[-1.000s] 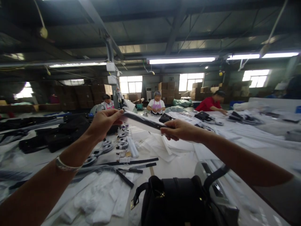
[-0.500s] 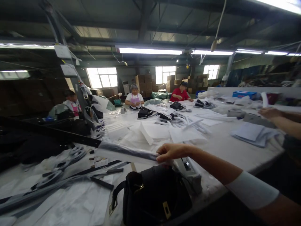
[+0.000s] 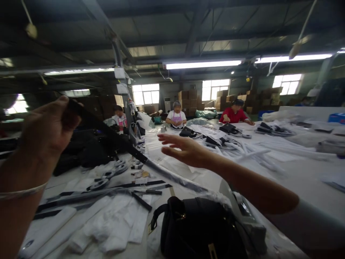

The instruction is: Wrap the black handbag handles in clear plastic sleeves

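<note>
My left hand [image 3: 47, 127] is raised at the left, closed on the upper end of a long black strap [image 3: 113, 138]. The strap slopes down to the right, and its lower part sits inside a clear plastic sleeve [image 3: 178, 178] that ends near a black handbag [image 3: 199, 230] at the bottom centre. My right hand [image 3: 183, 149] hovers above the table [image 3: 296, 172], fingers stretched out and apart, holding nothing, a little above and behind the sleeved part of the strap. A bracelet circles my left wrist.
White paper sheets and bags [image 3: 115, 223], loose black straps [image 3: 102, 194] and rolled straps [image 3: 105, 178] cover the near table. Black bags are piled at the left [image 3: 88, 151]. Three people work at the far side [image 3: 176, 118]. Cardboard boxes [image 3: 188, 99] are stacked behind.
My right hand has let go of the sleeved strap and opened. My left hand has pulled the strap's bare end up and to the left, so more black strap shows outside the sleeve.
</note>
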Motion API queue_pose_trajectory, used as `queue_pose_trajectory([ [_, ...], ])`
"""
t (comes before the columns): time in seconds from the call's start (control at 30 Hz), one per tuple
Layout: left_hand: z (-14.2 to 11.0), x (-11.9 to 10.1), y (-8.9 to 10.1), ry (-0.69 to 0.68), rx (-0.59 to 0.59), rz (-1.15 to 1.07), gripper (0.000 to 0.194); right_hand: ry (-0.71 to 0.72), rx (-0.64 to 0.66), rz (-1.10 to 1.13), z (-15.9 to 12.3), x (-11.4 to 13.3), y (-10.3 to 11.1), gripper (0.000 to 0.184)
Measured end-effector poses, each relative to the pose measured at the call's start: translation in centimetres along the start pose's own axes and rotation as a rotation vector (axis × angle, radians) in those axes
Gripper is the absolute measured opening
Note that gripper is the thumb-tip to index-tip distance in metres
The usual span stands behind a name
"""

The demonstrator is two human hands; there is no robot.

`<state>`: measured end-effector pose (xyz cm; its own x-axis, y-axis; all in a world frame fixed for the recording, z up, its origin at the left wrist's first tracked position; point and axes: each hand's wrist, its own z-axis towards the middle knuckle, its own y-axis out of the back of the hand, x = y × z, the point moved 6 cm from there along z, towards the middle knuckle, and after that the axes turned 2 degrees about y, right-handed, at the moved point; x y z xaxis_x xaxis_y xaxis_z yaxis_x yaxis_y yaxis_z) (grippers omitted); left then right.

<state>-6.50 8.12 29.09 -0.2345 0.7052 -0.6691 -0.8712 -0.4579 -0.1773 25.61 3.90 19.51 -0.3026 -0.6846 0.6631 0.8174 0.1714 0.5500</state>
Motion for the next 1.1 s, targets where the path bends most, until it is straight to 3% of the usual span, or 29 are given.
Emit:
queue_pose_trajectory([
  [0.07, 0.9, -0.6, -1.1, 0.073, 0.018, -0.178, 0.011, 0.067, 0.008, 0.102, 3.7, 2.7, -2.0, 0.06],
  [0.13, 1.6, -1.7, -2.1, 0.087, 0.056, -0.282, 0.01, 0.102, 0.04, 0.238, 6.3, 4.3, -4.0, 0.048],
  [0.23, 2.3, -3.3, -1.9, 0.019, 0.07, -0.332, 0.008, 0.029, 0.209, 0.419, 7.0, 3.4, -6.7, 0.031],
  [0.33, 2.3, -3.3, 0.2, -0.028, 0.029, -0.273, 0.007, -0.111, 0.362, 0.392, 3.1, -0.7, -7.6, 0.028],
  [0.47, 2.0, -0.5, 2.8, 0.088, -0.055, -0.223, 0.006, -0.466, 0.512, 0.279, -5.2, -8.3, -6.3, 0.029],
  [0.57, 1.9, 1.5, 2.9, 0.195, -0.067, -0.252, 0.006, -0.543, 0.561, 0.232, -8.2, -9.9, -4.5, 0.039],
  [0.67, 2.0, 1.5, 1.6, 0.182, -0.058, -0.315, 0.005, -0.414, 0.484, 0.212, -5.6, -6.8, -2.9, 0.073],
  [0.77, 1.9, 0.0, -0.5, 0.127, 0.004, -0.354, 0.006, -0.214, 0.336, 0.24, 0.3, -1.0, -2.5, 0.083],
  [0.87, 1.6, -1.7, -2.1, 0.071, 0.055, -0.387, 0.006, 0.01, 0.199, 0.375, 6.1, 4.6, -3.3, 0.073],
  [0.93, 1.1, -1.9, -2.6, 0.06, 0.067, -0.409, 0.006, 0.07, 0.15, 0.467, 8.5, 7.1, -4.1, 0.059],
  [1.03, -1.9, 0.1, -2.8, 0.138, 0.152, -0.372, 0.024, 0.075, 0.081, 0.499, 9.6, 8.6, -4.3, 0.034],
  [1.1, -6.6, 3.1, -3.0, 0.247, 0.327, -0.3, 0.039, 0.044, 0.02, 0.513, 8.9, 8.4, -3.5, 0.026],
])
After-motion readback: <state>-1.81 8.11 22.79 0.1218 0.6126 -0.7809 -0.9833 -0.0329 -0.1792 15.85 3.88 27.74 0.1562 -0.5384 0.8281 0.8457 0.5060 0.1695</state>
